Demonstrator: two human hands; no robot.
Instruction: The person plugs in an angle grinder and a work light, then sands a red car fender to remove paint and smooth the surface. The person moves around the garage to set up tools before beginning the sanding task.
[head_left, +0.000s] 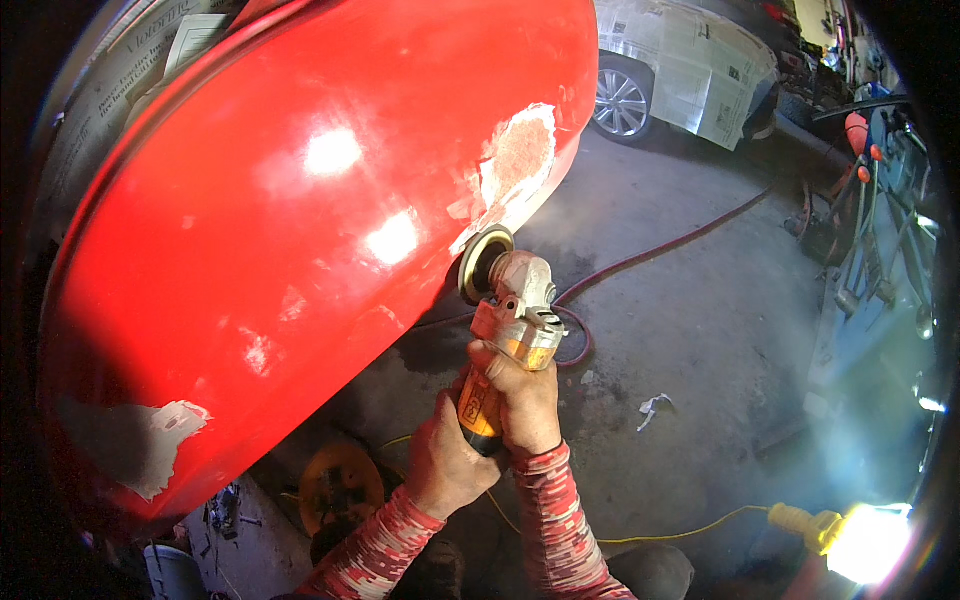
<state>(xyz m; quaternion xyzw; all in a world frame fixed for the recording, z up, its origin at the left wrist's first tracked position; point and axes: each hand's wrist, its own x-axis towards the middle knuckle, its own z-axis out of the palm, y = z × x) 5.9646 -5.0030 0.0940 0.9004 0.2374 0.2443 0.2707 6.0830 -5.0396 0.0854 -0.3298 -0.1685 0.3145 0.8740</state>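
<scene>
My right hand (528,402) is wrapped round the body of a yellow and grey angle grinder (518,318), close behind its metal head. Lower down, my left hand (450,462) grips the dark rear end of the same tool. The grinder's round disc (486,264) is at the lower edge of a large red car panel (270,230); whether it touches is hard to tell. Just above the disc, a ragged patch (522,155) of the panel is stripped to a pale and reddish layer. Another bare grey patch (150,448) shows at the panel's lower left.
A dark red hose (680,240) curls over the concrete floor behind the grinder. A yellow cord (690,532) runs to a glowing work lamp (865,542) at lower right. Tools hang on a bench (880,260). A paper-masked car (690,70) stands behind. An orange reel (340,485) lies below the panel.
</scene>
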